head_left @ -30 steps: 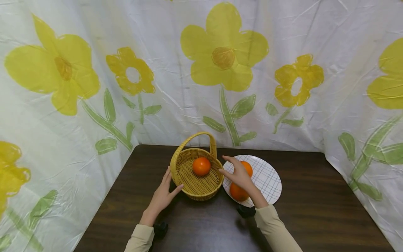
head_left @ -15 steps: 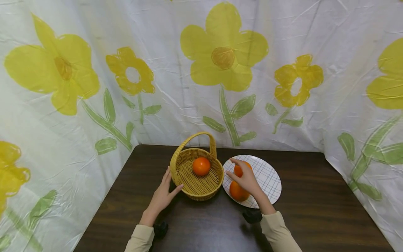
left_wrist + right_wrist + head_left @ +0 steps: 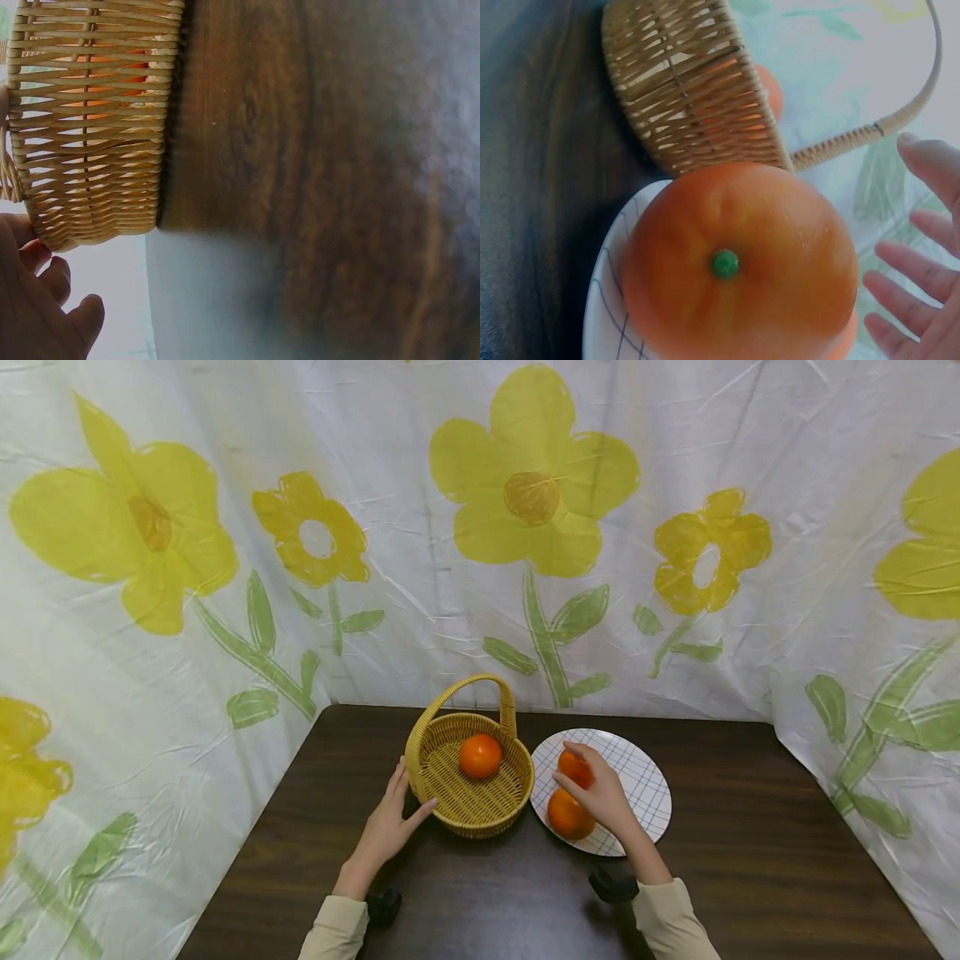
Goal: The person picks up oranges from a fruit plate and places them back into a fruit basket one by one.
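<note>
A yellow wicker basket (image 3: 472,818) with a tall handle holds one orange (image 3: 480,756). My left hand (image 3: 382,833) lies against the basket's left side, its fingers at the wall and its thumb at the front rim; the left wrist view shows fingertips of that hand (image 3: 52,292) near the woven edge. Over the plate, my right hand (image 3: 603,789) has spread, relaxed fingers and holds nothing. Below it are two more oranges, a rear one (image 3: 574,768) partly hidden by the hand and a nearer one (image 3: 570,815). The right wrist view shows the nearer orange (image 3: 739,262) large, its green stem visible.
The oranges rest on a white plate (image 3: 645,785) with a blue grid pattern, right beside the basket. Both stand on a dark wooden table (image 3: 480,910). Behind it hangs a white curtain (image 3: 420,610) printed with yellow flowers.
My right hand has drawn away from the basket's right rim, moving right over the plate and the oranges. The left hand and basket stay in place.
</note>
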Action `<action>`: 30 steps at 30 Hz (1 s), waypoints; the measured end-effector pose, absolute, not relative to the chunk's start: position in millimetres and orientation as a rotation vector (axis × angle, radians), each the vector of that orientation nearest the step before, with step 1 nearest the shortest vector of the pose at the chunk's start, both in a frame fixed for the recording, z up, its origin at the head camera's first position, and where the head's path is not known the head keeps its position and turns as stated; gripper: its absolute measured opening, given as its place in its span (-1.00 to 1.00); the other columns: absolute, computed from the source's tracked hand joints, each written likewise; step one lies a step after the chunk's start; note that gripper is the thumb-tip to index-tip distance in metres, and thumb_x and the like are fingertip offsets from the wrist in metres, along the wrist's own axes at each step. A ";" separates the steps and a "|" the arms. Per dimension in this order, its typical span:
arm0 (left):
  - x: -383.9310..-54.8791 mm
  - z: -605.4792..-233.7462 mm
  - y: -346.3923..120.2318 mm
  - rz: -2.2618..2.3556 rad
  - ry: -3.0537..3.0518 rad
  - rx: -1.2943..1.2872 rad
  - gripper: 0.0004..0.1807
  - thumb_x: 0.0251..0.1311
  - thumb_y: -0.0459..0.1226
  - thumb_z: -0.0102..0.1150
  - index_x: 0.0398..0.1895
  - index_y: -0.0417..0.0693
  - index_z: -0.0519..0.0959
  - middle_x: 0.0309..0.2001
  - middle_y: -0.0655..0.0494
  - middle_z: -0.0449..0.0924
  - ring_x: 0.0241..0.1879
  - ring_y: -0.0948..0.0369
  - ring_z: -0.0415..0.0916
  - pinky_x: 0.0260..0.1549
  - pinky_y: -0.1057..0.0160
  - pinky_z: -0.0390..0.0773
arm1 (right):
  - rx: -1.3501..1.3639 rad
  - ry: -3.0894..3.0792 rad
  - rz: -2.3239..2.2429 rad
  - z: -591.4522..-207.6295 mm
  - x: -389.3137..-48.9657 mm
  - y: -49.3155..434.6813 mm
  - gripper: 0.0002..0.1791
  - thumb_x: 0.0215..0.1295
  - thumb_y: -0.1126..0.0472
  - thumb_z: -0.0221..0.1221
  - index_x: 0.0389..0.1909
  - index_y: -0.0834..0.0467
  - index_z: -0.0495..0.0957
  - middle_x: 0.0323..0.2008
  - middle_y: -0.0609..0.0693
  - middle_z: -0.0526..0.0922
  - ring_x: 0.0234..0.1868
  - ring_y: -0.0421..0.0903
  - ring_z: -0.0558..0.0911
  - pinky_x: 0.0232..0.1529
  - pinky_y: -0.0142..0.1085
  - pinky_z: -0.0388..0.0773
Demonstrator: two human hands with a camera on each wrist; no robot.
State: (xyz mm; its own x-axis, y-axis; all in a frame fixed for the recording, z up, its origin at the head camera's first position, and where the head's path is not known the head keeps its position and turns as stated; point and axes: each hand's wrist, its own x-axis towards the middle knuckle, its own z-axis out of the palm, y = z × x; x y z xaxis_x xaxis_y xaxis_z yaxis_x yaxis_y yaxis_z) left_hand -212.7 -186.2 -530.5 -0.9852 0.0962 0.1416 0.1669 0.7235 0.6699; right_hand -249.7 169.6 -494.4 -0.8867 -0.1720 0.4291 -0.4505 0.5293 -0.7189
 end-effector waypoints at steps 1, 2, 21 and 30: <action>-212.6 -530.6 -186.1 -1.113 -2.825 -0.214 -0.10 0.16 0.23 -0.01 0.44 0.45 -0.29 0.48 0.23 -0.37 0.33 -0.11 0.13 0.04 -0.24 0.33 | 0.514 -2.467 1.296 -494.2 -249.1 170.1 -0.38 0.08 0.09 0.33 0.17 0.19 0.42 0.12 0.12 0.50 0.09 0.11 0.49 0.09 0.08 0.40; -212.6 -530.7 -186.1 -1.114 -2.823 -0.214 -0.10 0.16 0.23 -0.01 0.44 0.45 -0.29 0.48 0.23 -0.37 0.33 -0.11 0.13 0.04 -0.25 0.33 | 0.514 -2.470 1.300 -493.7 -248.2 170.6 -0.38 0.09 0.09 0.32 0.18 0.20 0.42 0.12 0.13 0.49 0.09 0.12 0.48 0.08 0.09 0.40; -215.2 -534.5 -186.7 -1.106 -2.826 -0.213 -0.10 0.17 0.22 -0.01 0.43 0.49 -0.30 0.48 0.28 -0.37 0.30 -0.11 0.18 0.02 -0.24 0.35 | 0.504 -2.449 1.294 -506.2 -231.5 178.9 -0.34 0.05 0.11 0.35 0.18 0.20 0.40 0.10 0.14 0.48 0.11 0.13 0.45 0.00 0.12 0.43; -215.0 -534.8 -186.9 -1.120 -2.822 -0.220 -0.10 0.18 0.21 0.00 0.43 0.49 -0.31 0.47 0.31 -0.40 0.33 -0.11 0.13 0.04 -0.27 0.32 | 0.512 -2.477 1.259 -514.6 -225.6 181.3 -0.32 0.03 0.09 0.36 0.19 0.18 0.40 0.09 0.15 0.47 0.10 0.12 0.46 0.06 0.11 0.39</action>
